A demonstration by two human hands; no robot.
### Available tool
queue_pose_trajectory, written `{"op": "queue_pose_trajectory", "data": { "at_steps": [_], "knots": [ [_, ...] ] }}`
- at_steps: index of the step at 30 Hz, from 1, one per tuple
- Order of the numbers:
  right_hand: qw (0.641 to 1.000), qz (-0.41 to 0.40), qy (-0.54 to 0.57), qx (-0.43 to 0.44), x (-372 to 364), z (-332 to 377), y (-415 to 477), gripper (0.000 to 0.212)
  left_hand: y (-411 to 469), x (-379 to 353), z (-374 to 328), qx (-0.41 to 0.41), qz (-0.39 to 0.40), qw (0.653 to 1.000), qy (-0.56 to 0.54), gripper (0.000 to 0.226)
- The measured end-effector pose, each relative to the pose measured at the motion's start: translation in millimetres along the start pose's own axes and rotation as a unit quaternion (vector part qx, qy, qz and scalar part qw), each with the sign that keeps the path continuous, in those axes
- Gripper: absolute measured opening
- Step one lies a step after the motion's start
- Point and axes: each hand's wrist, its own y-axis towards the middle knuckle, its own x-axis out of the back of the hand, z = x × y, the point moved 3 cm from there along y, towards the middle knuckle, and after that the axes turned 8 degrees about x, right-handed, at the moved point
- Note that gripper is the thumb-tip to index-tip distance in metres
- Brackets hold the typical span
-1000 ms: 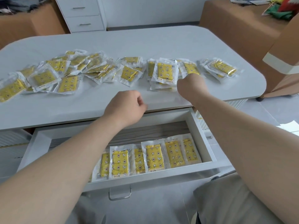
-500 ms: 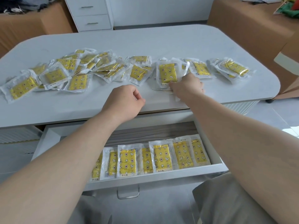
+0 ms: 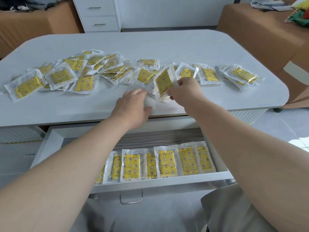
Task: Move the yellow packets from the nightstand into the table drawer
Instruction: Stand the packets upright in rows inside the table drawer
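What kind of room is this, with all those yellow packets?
Probably a workroom or storeroom, though I can't be sure. A big white table holds heaps of yellow packets above an open drawer, brown boxes stand at both sides, and a white drawer cabinet is against the back wall.

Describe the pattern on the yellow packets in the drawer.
The yellow plastic-wrapped packets show stars, moons, flowers; head view.
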Motion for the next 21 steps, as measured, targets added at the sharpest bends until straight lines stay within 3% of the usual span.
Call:
{"op": "queue_pose_trajectory", "data": {
  "at_steps": [5, 8, 12, 14, 16, 18, 21],
  "knots": [
    [0.998, -0.041, 0.039, 0.018, 12, 3, 0, 0.011, 1, -18, -5, -0.047, 0.070, 0.994, 0.072, 0.072],
    [0.996, -0.065, 0.046, 0.035, 18, 3, 0, 0.017, 1, -27, -3, -0.053, 0.084, 0.991, 0.090, 0.077],
    [0.995, -0.069, 0.053, 0.045, 21, 1, -1, 0.015, 0, -25, -9, -0.058, 0.025, 0.992, 0.109, 0.077],
    [0.992, -0.061, 0.112, 0.026, 22, 1, -1, 0.011, -3, -18, -14, -0.051, -0.021, 0.990, 0.128, 0.074],
    [0.955, -0.038, 0.292, -0.041, 21, 1, -1, 0.021, -5, -12, -15, -0.028, -0.038, 0.985, 0.167, 0.070],
    [0.888, -0.018, 0.448, -0.101, 19, 2, -4, 0.033, -9, -8, -14, -0.005, -0.044, 0.978, 0.202, 0.065],
    [0.857, 0.013, 0.499, -0.128, 16, 1, -10, 0.029, -14, -3, -11, 0.030, -0.063, 0.977, 0.200, 0.062]
  ]
}}
